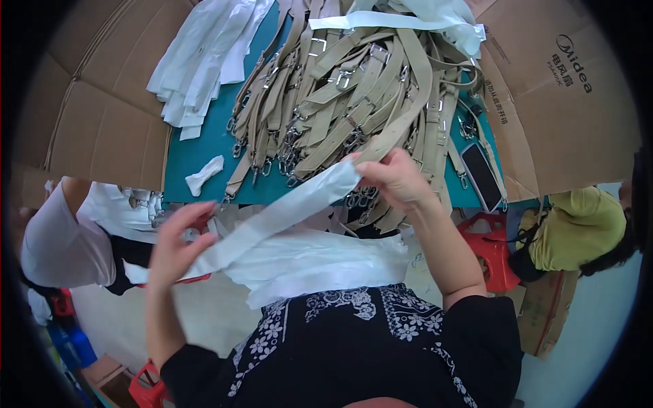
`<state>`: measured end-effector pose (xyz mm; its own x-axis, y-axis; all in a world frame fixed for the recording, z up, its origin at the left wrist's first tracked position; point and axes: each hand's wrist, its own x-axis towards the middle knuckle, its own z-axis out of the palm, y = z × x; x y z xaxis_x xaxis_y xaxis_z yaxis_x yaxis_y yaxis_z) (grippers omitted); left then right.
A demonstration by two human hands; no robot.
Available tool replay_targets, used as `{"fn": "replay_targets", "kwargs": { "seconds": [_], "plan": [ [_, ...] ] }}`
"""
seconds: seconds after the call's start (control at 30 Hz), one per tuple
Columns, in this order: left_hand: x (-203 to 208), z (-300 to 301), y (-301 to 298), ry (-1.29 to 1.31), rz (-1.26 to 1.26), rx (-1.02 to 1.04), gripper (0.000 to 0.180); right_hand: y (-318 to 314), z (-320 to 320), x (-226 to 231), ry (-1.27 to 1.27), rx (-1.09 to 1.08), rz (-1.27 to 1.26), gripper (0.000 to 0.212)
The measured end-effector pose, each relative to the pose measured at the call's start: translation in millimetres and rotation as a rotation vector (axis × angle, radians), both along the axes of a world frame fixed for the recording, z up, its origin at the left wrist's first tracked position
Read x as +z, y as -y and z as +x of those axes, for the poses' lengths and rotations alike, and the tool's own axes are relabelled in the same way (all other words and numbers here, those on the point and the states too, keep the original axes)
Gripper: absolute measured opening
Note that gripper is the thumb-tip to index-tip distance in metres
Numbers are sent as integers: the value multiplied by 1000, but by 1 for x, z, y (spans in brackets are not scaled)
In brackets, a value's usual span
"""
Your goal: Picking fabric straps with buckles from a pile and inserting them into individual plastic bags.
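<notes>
My right hand [394, 178] pinches a khaki webbing strap [416, 88] where the mouth of a long white plastic sleeve [292, 202] meets it. The strap arches up from my fingers toward the pile. Slanting down to the left, the sleeve reaches past my left hand [178, 241], which is slightly blurred, with thumb and fingers apart. Whether that hand touches the sleeve is hard to see. Beyond both hands lies a heap of khaki straps [333, 129] with metal buckles and snap hooks. More white sleeves [320, 262] are gathered across my lap.
A stack of white sleeves [197, 61] and a crumpled white scrap [204, 175] lie on the green tabletop [255, 187]. A phone [481, 175] rests at its right edge. Cardboard [112, 95] flanks both sides. People sit at left [68, 238] and right [578, 228].
</notes>
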<state>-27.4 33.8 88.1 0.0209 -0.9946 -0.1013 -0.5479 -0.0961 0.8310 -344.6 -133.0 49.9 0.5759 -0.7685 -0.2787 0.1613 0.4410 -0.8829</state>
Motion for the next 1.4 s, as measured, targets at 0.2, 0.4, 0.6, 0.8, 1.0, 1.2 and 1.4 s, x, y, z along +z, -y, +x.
{"fn": "replay_targets", "kwargs": {
  "seconds": [0.2, 0.4, 0.6, 0.8, 1.0, 1.2, 1.4],
  "plan": [
    [-49, -88, 90, -642, 113, -197, 32, -18, 18, 5, 31, 103, 0, 31],
    [-70, -97, 90, -753, 131, -93, 10, -6, 4, 1, -115, -114, -106, 19],
    [-74, -96, 88, -895, -22, 39, 8, -11, 18, 5, -12, -235, -138, 20],
    [-61, -96, 89, -643, -38, 14, 13, -12, 25, 21, 19, -189, -150, 19],
    [-41, -95, 97, -738, -214, 64, 11, -26, 47, 33, 43, -190, -235, 20],
    [-45, -83, 88, -696, -213, 71, 11, -21, 57, 29, 126, -249, -64, 17],
    [-10, -87, 76, -861, -380, 153, 9, -42, 82, 55, -153, -358, -703, 20]
  ]
}}
